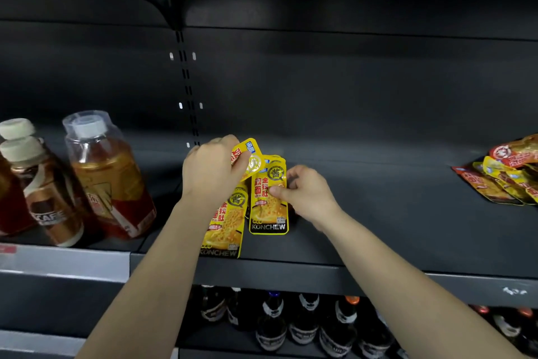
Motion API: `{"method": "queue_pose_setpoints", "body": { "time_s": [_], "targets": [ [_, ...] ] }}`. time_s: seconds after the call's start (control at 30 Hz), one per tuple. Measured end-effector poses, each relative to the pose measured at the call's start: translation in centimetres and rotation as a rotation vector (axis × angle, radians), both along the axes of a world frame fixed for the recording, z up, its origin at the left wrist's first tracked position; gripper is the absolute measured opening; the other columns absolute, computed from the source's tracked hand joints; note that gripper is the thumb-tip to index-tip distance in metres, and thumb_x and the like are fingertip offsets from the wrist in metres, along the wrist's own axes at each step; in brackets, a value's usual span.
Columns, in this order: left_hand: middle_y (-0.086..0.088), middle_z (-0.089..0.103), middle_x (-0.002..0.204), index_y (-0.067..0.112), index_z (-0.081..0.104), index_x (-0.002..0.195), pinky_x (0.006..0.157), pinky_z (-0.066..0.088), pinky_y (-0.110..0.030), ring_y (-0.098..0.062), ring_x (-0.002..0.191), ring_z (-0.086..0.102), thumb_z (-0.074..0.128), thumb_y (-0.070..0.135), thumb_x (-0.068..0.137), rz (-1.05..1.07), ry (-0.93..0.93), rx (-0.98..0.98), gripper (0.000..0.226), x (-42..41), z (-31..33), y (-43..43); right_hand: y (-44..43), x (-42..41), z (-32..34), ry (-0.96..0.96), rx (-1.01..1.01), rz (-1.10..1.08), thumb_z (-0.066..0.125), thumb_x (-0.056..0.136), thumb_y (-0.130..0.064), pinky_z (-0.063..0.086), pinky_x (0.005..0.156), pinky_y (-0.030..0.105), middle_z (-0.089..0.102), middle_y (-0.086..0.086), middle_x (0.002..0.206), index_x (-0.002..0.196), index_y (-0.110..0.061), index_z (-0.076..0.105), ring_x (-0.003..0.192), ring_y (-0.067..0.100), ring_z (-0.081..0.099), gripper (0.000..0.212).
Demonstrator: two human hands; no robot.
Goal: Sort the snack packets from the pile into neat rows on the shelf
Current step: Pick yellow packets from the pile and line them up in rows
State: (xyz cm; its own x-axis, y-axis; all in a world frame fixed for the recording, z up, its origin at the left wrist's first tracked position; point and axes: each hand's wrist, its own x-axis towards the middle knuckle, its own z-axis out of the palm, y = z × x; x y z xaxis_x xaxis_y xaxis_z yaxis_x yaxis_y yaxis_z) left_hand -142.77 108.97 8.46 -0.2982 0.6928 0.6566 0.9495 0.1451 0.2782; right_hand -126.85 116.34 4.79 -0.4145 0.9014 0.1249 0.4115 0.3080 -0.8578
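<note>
Nearest, at six o'clock below the shelf's front lip, a row of dark bottles [302, 326] with pale labels stands on a lower level. Both forearms come up from the bottom edge, cross that lip and meet a little left of centre on the grey shelf [378, 213].

Closest to the lip lies the front packet [225, 227], yellow with KONCHEW printed at its foot. It is flat on the shelf and slightly tilted, and its top is hidden under the left wrist. Just beside it, at three o'clock, lies the middle packet [267, 204] with the same print, roughly straight, its long edge meeting the front packet's. More yellow edges show behind its top, but how many I cannot tell.

The right hand [305, 192] pinches the middle packet's right edge about halfway up between thumb and forefinger, with the other fingers curled in. The left hand [211, 172] has its fingers curled round the tilted packet [247, 159], whose free end points toward one o'clock above the middle packet's top.

Farther out on the shelf, at nine o'clock from the hands, stand a brown coffee bottle [49, 204] and an amber tea bottle [107, 178] under a clear cap. Well apart at three o'clock, against the right edge of the view, lies the pile [506, 181] of red and yellow packets, overlapping loosely.

Beyond, the dark back panel [349, 82] carries a slotted upright [186, 73] at twelve o'clock from the left hand.
</note>
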Motion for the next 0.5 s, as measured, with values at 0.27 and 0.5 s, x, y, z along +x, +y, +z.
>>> {"method": "queue_pose_setpoints", "body": {
  "time_s": [0.27,0.5],
  "targets": [
    [-0.007,0.066,0.088,0.013,0.062,0.1,0.068,0.034,-0.033,-0.032,0.083,0.06,0.054,0.038,0.093,0.006,-0.01,-0.018,0.028,-0.02,-0.33,-0.14,-0.01,0.57,-0.48,-0.165,0.078,-0.059,0.076,0.078,-0.041,0.038,0.055,0.019,0.055,-0.012,0.075,0.093,-0.015,0.06,0.071,0.008,0.055,0.034],
    [-0.007,0.065,0.088,0.013,0.062,0.101,0.066,0.031,-0.031,-0.031,0.082,0.06,0.053,0.038,0.094,0.006,-0.024,0.006,0.028,-0.02,0.02,-0.47,-0.28,0.19,-0.55,-0.306,0.163,-0.057,0.074,0.077,-0.047,0.039,0.06,0.028,0.053,-0.009,0.072,0.088,-0.015,0.054,0.074,0.017,0.056,0.039]
  ]
}}
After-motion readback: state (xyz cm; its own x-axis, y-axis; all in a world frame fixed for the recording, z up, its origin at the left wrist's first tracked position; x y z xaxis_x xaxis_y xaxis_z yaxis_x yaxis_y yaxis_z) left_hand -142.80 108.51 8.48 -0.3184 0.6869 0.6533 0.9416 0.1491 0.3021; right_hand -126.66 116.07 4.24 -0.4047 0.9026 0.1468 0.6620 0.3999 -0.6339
